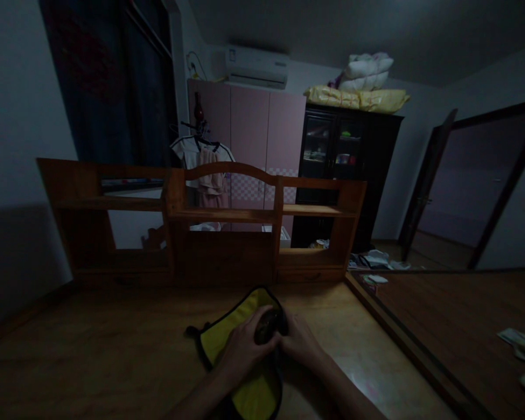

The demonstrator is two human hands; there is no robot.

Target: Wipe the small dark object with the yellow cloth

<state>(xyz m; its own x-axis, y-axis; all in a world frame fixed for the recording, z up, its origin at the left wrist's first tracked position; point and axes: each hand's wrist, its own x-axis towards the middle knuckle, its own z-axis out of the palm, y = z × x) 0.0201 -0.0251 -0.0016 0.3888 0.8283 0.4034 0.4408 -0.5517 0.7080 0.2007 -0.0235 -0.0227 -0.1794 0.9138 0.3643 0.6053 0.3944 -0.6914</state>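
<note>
With left hand [245, 344] and right hand [301, 341], we grip a dark object [266, 328] between our fingers [269, 346]; a yellow cloth [221, 334] lies beneath them.

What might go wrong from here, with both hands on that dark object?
The dark object is held between the left hand and right hand; if either loosens, it might slip onto the wooden surface.
The yellow cloth lies uneven beneath the left hand, so it could bunch or shift.
The room is dim and the object dark, so a poor grip might go unnoticed.
</note>
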